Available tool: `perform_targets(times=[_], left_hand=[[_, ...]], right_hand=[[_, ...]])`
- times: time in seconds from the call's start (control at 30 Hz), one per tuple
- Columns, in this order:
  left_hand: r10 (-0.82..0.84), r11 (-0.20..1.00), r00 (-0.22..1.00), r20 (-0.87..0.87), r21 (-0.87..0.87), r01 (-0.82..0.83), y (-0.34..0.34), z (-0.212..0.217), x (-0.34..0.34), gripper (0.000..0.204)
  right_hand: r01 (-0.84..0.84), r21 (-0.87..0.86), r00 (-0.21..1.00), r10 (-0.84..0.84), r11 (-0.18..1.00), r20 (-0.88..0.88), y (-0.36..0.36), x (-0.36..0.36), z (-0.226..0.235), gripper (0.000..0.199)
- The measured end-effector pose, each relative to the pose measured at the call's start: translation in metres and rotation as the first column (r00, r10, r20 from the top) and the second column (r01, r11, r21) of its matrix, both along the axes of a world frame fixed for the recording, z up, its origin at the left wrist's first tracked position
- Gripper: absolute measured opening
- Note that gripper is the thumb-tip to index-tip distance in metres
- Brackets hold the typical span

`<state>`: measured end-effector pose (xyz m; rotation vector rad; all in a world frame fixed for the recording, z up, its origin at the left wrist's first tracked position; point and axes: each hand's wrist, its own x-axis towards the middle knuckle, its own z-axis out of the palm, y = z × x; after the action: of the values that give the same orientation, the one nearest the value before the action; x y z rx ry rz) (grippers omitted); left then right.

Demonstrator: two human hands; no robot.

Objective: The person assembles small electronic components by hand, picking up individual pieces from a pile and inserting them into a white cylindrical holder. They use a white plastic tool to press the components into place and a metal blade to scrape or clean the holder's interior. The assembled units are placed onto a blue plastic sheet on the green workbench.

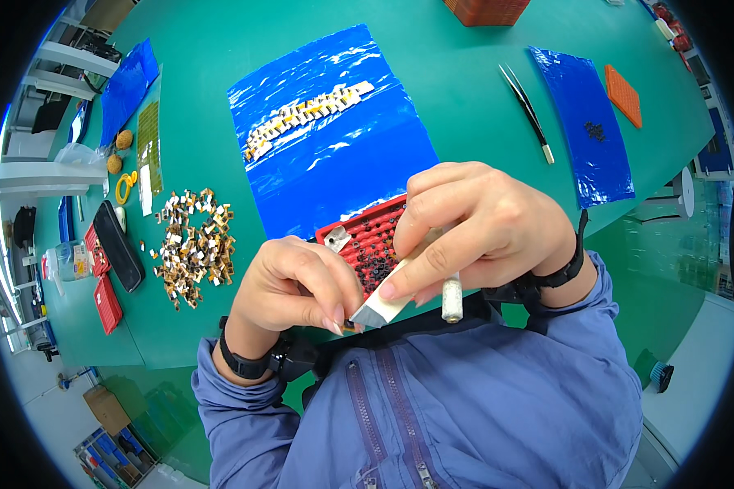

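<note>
Both hands are drawn together above the near edge of the tabletop (pixel 473 106), wrists turned inward. Left hand (pixel 298 285) — thumb and forefinger pinched — grips a small part (pixel 351 327), mostly hidden at the fingertips. Right hand (pixel 485 220), knuckles uppermost and fingers bent, grips a pale flat tool (pixel 393 306), grey end slanting down-left beside that part; contact cannot be confirmed. Red tray (pixel 363 213) of black pieces shows between and beyond the hands.

Compartment tray (pixel 362 220) showing red | flat-tipped tool (pixel 388 310) showing cream and grey | tabletop (pixel 465 102) showing green | central plastic sheet (pixel 330 179) showing blue
</note>
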<state>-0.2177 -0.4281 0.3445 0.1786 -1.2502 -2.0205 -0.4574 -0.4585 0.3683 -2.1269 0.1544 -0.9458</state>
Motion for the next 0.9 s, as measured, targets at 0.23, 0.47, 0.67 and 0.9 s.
perform_targets(times=[0.23, 0.47, 0.67, 0.9], left_hand=[[-0.028, 0.999, 0.999, 0.021, 0.032, 0.027, 0.001, 0.001, 0.001, 0.008], [-0.039, 0.996, 0.998, 0.043, 0.081, 0.035, 0.003, 0.004, 0.002, 0.008], [-0.015, 0.999, 1.0, -0.002, 0.034, 0.015, 0.004, 0.002, 0.001, 0.008], [0.175, 0.971, 0.978, 0.11, -0.182, -0.153, -0.01, 0.007, 0.018, 0.007]], right_hand=[[0.004, -0.036, 1.0, -0.004, 0.999, 0.009, -0.002, 0.001, -0.001, 0.032], [0.003, -0.045, 1.0, -0.003, 0.999, 0.015, -0.002, 0.001, -0.001, 0.032], [0.001, -0.023, 1.0, -0.001, 1.0, 0.008, -0.002, 0.0, 0.0, 0.035], [-0.032, 0.048, 0.997, 0.036, 0.998, -0.074, -0.001, -0.009, 0.002, 0.03]])
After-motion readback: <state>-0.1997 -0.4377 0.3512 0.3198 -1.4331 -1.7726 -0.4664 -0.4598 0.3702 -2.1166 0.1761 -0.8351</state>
